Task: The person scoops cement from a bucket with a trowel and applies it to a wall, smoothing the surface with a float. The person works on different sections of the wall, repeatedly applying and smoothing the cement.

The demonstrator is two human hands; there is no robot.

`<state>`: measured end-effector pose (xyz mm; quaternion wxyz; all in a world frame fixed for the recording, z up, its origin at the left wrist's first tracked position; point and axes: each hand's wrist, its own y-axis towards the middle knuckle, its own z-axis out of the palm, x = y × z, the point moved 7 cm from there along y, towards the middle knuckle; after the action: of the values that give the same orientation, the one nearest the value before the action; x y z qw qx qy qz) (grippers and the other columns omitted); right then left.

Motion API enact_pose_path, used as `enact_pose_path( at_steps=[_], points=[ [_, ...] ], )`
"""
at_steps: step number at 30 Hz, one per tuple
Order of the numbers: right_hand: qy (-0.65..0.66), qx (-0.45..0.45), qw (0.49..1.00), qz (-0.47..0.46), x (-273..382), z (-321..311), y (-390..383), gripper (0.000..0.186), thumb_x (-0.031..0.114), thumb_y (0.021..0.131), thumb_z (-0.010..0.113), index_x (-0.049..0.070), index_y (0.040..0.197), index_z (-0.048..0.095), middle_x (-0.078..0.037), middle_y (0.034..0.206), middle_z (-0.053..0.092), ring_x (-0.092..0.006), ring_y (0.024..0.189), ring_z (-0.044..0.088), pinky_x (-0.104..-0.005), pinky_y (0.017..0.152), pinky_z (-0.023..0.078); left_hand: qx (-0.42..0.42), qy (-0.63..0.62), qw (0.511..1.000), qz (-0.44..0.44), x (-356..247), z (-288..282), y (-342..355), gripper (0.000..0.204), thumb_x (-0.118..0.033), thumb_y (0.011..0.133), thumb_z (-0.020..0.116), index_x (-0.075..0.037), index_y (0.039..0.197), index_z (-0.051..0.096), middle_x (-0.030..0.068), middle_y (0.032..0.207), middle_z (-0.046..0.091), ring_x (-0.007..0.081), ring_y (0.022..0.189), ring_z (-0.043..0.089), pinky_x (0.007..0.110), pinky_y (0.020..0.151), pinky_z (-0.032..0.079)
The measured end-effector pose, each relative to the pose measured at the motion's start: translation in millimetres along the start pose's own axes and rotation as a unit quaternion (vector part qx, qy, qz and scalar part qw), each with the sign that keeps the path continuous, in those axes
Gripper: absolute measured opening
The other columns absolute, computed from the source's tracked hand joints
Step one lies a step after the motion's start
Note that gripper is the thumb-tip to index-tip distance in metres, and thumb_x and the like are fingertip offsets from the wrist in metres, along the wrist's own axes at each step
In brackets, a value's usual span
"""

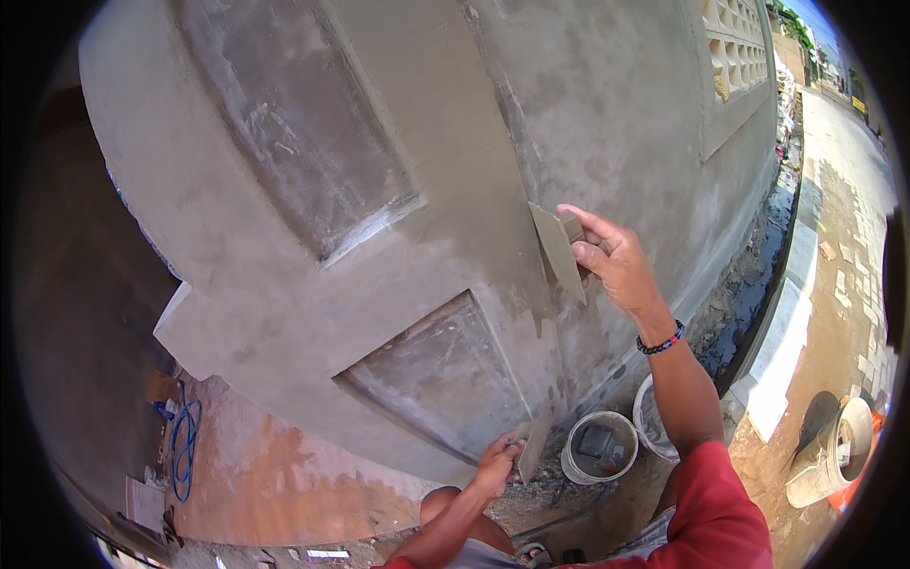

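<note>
My right hand (611, 256) is closed on the handle of a flat rectangular trowel (555, 254), its blade held on edge at the grey plastered wall (431, 242), beside a vertical band. Lower down, my left hand (495, 467) grips a second flat tool (533, 441), held near the bottom right corner of a recessed panel (427, 370). A taller recessed panel (294, 123) sits higher up on the left. Wet-looking darker plaster shows below the right trowel.
Buckets (599, 427) stand by the wall's foot; another bucket (817, 455) is at far right, beside a paved walkway (853, 303). A wet trench (720, 341) runs along the wall. A blue hose (186, 446) lies at lower left. A lattice window (735, 52) is upper right.
</note>
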<state>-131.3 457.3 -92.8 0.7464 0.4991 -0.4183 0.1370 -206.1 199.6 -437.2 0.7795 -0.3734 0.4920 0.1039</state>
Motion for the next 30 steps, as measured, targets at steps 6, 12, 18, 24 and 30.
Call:
enact_pose_path(
  at_steps=[6,12,18,24,30],
  points=[
    [-0.066,-0.213,0.951,-0.213,88.1,9.5,28.4,0.032,0.011,0.085,0.066,-0.001,0.114,0.058,-0.006,0.093,0.065,-0.0103,0.080,0.060,-0.0232,0.066,0.048,0.000,-0.007,1.000,0.018,-8.8,7.9,-1.4,0.040,-0.023,0.096,0.054,-0.007,0.132,0.046,0.0030,0.093,0.061,0.0088,0.062,0.053,0.024,0.042,0.037],
    [-0.278,-0.241,0.869,-0.332,97.0,58.6,43.8,0.035,0.005,0.080,0.066,0.000,0.114,0.059,-0.012,0.089,0.063,-0.0249,0.077,0.060,-0.0315,0.073,0.050,-0.002,0.013,1.000,0.017,-5.3,3.3,12.0,0.041,-0.022,0.096,0.054,-0.007,0.133,0.045,0.0026,0.093,0.061,0.0085,0.062,0.054,0.024,0.043,0.039],
    [-0.298,-0.124,0.869,-0.376,65.6,81.3,-27.0,0.032,0.005,0.078,0.068,0.001,0.110,0.061,-0.012,0.083,0.061,-0.0268,0.072,0.058,-0.0347,0.070,0.049,-0.009,0.011,1.000,-0.001,4.5,-8.5,6.5,0.042,-0.022,0.096,0.054,-0.008,0.135,0.043,0.0025,0.094,0.061,0.0083,0.062,0.054,0.023,0.043,0.039],
    [-0.313,-0.218,0.792,-0.477,151.7,47.3,67.5,0.033,0.010,0.081,0.066,0.004,0.113,0.061,-0.012,0.088,0.063,-0.0304,0.080,0.059,-0.0377,0.072,0.051,0.020,0.030,0.999,-0.010,-3.4,18.1,-15.5,0.043,-0.022,0.096,0.054,-0.006,0.135,0.043,0.0036,0.105,0.060,0.0092,0.077,0.056,0.024,0.054,0.045],
    [-0.387,-0.029,0.829,-0.403,50.6,76.5,-4.5,0.043,0.005,0.075,0.068,0.008,0.117,0.059,-0.009,0.089,0.058,-0.0256,0.079,0.053,-0.0347,0.070,0.049,0.056,0.056,0.997,0.022,-0.7,19.1,-21.8,0.043,-0.022,0.096,0.056,-0.005,0.134,0.044,0.0038,0.108,0.058,0.0087,0.087,0.054,0.023,0.062,0.047]
  ],
)
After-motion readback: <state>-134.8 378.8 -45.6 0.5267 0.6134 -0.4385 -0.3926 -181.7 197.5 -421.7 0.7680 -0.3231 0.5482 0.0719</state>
